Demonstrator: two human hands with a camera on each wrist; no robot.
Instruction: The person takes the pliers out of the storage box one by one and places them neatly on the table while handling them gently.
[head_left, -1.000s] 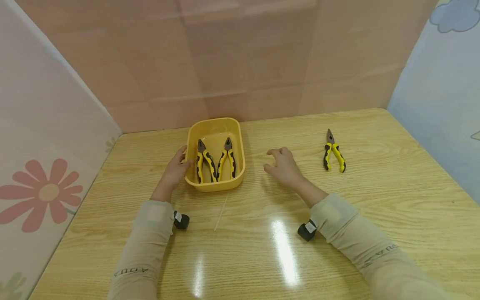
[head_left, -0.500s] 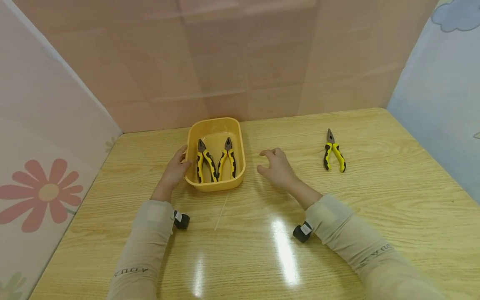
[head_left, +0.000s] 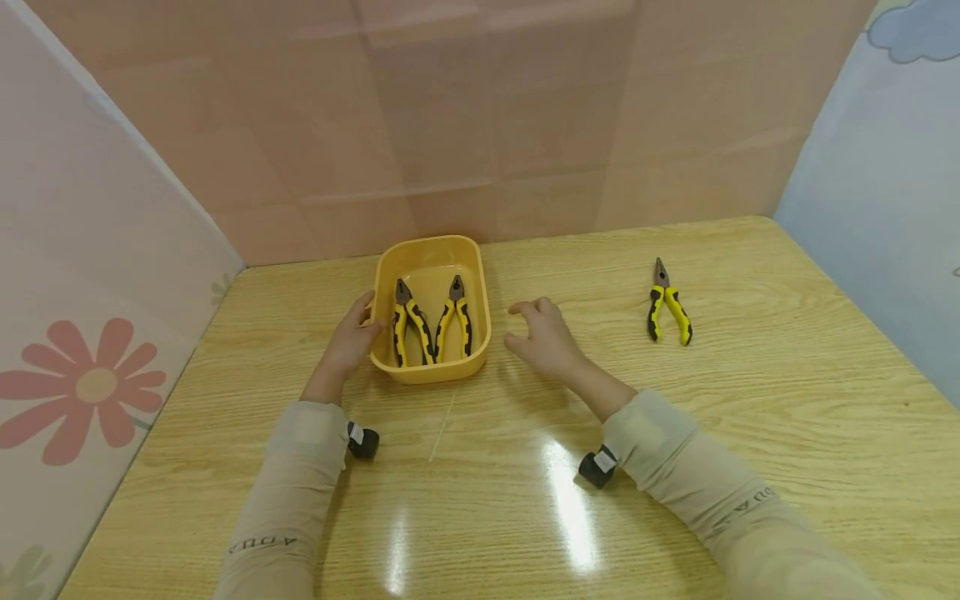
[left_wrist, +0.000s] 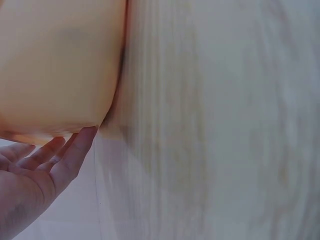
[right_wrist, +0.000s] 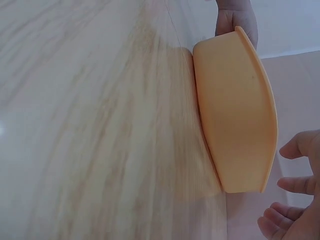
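Bracing the yellow tray (head_left: 427,377) left of frame centre with the loosely spread left hand (head_left: 351,338), ideally aiming the wide, empty right hand (head_left: 552,337) squarely opposite for even pressure.

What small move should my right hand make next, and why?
Probably bring the right hand in against the right side of the yellow bin: its fingers are bent toward that side and look just short of it, while the left hand touches the opposite side.
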